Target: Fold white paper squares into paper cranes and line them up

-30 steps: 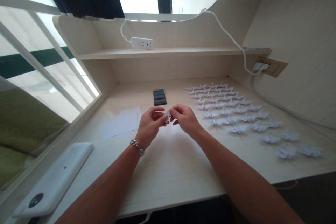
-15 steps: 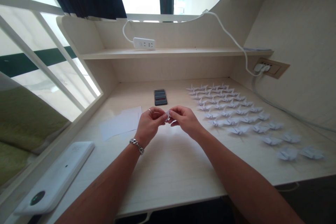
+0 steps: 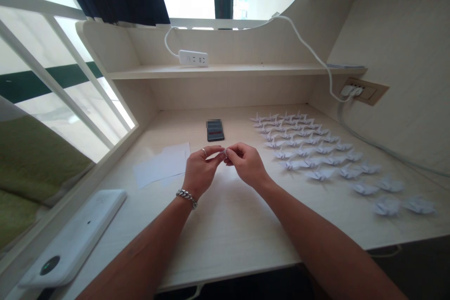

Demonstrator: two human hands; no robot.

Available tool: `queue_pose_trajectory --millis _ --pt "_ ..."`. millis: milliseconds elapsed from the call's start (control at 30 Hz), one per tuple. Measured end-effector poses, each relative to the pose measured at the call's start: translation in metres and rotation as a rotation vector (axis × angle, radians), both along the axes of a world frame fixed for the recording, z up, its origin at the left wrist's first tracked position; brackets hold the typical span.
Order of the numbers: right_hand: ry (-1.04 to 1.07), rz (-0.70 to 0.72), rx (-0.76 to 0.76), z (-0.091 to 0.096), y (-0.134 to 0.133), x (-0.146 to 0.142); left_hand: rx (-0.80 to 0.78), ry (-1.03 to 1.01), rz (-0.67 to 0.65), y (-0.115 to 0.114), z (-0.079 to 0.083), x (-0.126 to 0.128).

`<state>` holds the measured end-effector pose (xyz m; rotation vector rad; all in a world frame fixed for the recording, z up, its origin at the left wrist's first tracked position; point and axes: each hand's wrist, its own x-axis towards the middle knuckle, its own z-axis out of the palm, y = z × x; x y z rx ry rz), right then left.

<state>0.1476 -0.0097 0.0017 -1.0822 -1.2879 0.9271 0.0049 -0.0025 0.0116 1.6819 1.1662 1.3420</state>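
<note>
My left hand (image 3: 200,171) and my right hand (image 3: 245,164) meet above the middle of the desk (image 3: 232,225). Both pinch a small folded piece of white paper (image 3: 224,152) between thumb and fingertips; most of it is hidden by the fingers. A ring and a chain bracelet are on the left hand and wrist. To the right, several white paper cranes (image 3: 316,150) lie in rows on the desk. Flat white paper sheets (image 3: 161,165) lie just left of my left hand.
A dark phone (image 3: 214,130) lies behind my hands. A white flat device (image 3: 73,239) sits at the desk's near left edge. A power strip (image 3: 193,58) rests on the shelf, and its cable runs to a wall socket (image 3: 362,89) on the right.
My fingers have shifted on the small paper, now pinching it closer together with less of it showing. The hands stay in the same spot above the desk.
</note>
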Motion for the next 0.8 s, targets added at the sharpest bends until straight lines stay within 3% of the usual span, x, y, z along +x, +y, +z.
queue_pose_trajectory --millis 100,300,567,800 --pt "-0.074 -0.051 0.04 -0.0012 -0.0016 -0.0008 0.023 0.072 0.063 -0.0024 0.0045 0.0005" --pt "-0.118 -0.069 0.073 -0.0024 -0.004 -0.0002 -0.049 -0.006 -0.016 -0.0036 0.0063 0.0015" --pt "-0.16 -0.061 0.107 -0.0006 -0.0048 0.0001 0.021 0.041 -0.001 -0.0031 0.003 -0.0002" --pt "-0.125 -0.047 0.099 0.0002 -0.0055 -0.0003 -0.014 -0.054 -0.049 -0.0013 0.0022 -0.0005"
